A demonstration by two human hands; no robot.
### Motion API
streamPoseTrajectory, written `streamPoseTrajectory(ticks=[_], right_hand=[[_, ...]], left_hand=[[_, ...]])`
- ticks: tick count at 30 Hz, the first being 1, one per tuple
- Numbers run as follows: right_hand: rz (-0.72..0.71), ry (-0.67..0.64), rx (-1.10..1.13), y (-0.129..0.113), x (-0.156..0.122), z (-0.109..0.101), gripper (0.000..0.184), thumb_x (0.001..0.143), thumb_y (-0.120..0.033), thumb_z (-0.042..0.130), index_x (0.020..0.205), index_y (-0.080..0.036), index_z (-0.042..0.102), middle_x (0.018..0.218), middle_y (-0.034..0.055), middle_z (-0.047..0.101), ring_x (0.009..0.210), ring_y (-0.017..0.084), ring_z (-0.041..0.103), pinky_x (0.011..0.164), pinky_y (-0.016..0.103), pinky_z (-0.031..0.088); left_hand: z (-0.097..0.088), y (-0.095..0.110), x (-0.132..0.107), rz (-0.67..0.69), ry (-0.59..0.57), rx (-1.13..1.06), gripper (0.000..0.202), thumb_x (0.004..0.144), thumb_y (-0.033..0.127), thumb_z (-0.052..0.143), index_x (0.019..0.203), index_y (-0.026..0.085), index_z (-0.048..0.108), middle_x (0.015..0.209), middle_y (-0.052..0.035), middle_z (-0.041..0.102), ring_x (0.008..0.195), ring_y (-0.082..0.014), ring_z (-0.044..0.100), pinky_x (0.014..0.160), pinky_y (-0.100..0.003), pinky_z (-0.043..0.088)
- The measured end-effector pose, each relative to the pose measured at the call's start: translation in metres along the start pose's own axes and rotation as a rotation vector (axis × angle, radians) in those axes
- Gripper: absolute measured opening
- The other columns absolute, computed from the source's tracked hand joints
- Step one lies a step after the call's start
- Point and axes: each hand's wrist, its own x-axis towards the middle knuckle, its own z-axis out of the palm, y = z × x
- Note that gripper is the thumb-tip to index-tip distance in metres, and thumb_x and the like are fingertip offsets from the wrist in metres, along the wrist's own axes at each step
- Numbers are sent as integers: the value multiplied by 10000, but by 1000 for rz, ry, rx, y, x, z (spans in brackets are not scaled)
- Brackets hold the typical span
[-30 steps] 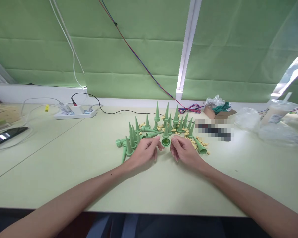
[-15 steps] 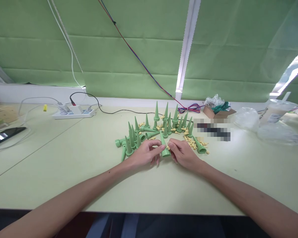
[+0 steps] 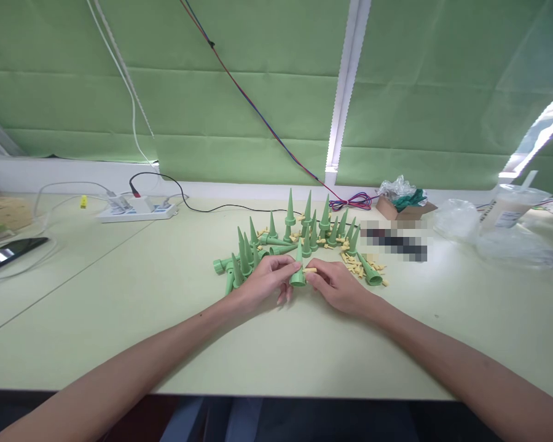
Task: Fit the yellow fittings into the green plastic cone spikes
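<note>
My left hand (image 3: pixel 273 276) is closed around a green plastic watering spike (image 3: pixel 298 277), whose tip points up and away and whose wide round end faces me. From its right side sticks out a small yellow plastic valve (image 3: pixel 309 270). My right hand (image 3: pixel 334 283) pinches at that yellow piece; its fingertips partly cover it, and how deep it sits in the spike is hidden. Behind my hands stand several green spikes (image 3: pixel 290 209), some upright and others lying. Loose yellow pieces (image 3: pixel 357 265) are scattered among them, near another green spike (image 3: pixel 371 273) lying to the right.
A white power strip (image 3: pixel 139 212) with plugs and cables sits at the back left, a dark tablet-like device (image 3: pixel 11 253) at the far left. At the back right are a small cardboard box (image 3: pixel 408 212), plastic bags (image 3: pixel 458 220) and a drink cup (image 3: pixel 509 209).
The held spike has shifted slightly left and become more upright. The yellow piece now shows plainly at its right side, between the spike and my right fingertips.
</note>
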Motion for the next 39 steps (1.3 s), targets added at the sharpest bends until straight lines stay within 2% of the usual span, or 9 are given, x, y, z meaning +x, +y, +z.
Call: streamPoseTrajectory(ticks=[4, 8, 15, 20, 24, 29, 34, 39], right_hand=[[-23, -3, -43, 1, 1, -1, 353, 1042, -380, 362, 735, -219, 426, 642, -32, 455, 586, 141, 419, 602, 276, 310], [-27, 0, -30, 3, 1, 0, 367, 1049, -379, 351, 727, -217, 425, 649, -26, 485, 594, 142, 443, 610, 276, 317], [-22, 9, -1, 5, 1, 3, 385, 1055, -364, 330, 718, -214, 441, 634, -25, 507, 586, 137, 463, 607, 269, 328], [-28, 14, 13, 6, 1, 3, 393, 1054, -386, 334, 717, -212, 438, 627, -28, 506, 578, 133, 463, 595, 267, 323], [-23, 23, 15, 11, 1, 5, 376, 1053, -383, 343, 734, -211, 446, 621, -33, 508, 576, 130, 464, 591, 265, 314], [-16, 34, 17, 13, 2, 7, 393, 1050, -392, 350, 713, -210, 438, 600, -37, 503, 560, 127, 452, 586, 268, 301], [-12, 41, 19, 11, 1, 7, 427, 1051, -386, 336, 668, -209, 403, 545, -45, 459, 524, 122, 414, 581, 272, 292], [12, 60, 42, 8, 0, 7, 479, 1053, -406, 308, 626, -207, 393, 480, -49, 399, 481, 119, 378, 569, 282, 291]], left_hand=[[-1, -2, 1, -7, -2, -5, 385, 863, 495, 675, 749, 153, 541, 524, 65, 433, 388, -101, 553, 341, -190, 352], [-2, -4, 1, -13, -31, -35, 381, 887, 488, 652, 760, 151, 528, 569, 48, 475, 416, -99, 575, 340, -181, 365], [-4, -6, 2, -55, -111, -140, 358, 864, 461, 688, 796, 145, 535, 607, 15, 528, 465, -129, 615, 331, -188, 392], [-3, -6, 0, -51, -117, -147, 356, 863, 464, 691, 832, 146, 534, 655, 23, 511, 482, -121, 618, 341, -187, 391], [0, -3, -3, -17, -90, -87, 348, 897, 487, 640, 857, 167, 509, 750, 10, 531, 524, -118, 631, 345, -183, 390], [1, -2, -4, 19, -76, 16, 355, 917, 511, 597, 867, 176, 494, 726, 12, 540, 505, -104, 600, 370, -187, 391], [1, 0, -7, 137, -41, 221, 346, 940, 510, 550, 853, 182, 489, 764, 4, 578, 498, -93, 581, 426, -208, 399], [2, -1, -9, 211, 15, 422, 281, 950, 451, 542, 864, 187, 494, 655, 40, 514, 484, -79, 494, 464, -206, 388]])
